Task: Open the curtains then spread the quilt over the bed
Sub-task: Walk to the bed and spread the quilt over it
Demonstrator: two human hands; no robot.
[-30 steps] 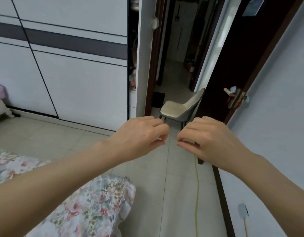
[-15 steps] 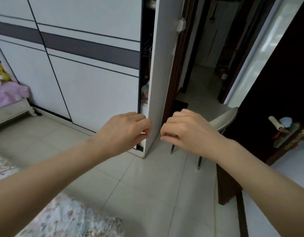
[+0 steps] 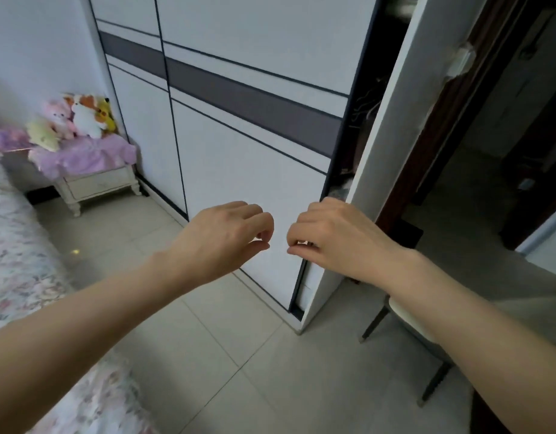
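Observation:
My left hand [image 3: 226, 239] and my right hand [image 3: 336, 236] are held out in front of me side by side, fingers curled inward, nothing in either. They hover in front of the white wardrobe [image 3: 239, 145]. A floral quilt [image 3: 16, 245] covers the bed along the left edge and lower left corner of the view. No curtains are in view.
The wardrobe has a grey band and a sliding door left ajar at its right end [image 3: 348, 170]. A bedside table [image 3: 95, 180] with a pink cloth and plush toys [image 3: 76, 117] stands at the left. A chair [image 3: 420, 327] sits under my right forearm beside the dark doorway [image 3: 489, 151].
My view has swung left: the doorway and chair slid to the right, and the bedside table with toys came into sight. Both hands stay together with curled fingers.

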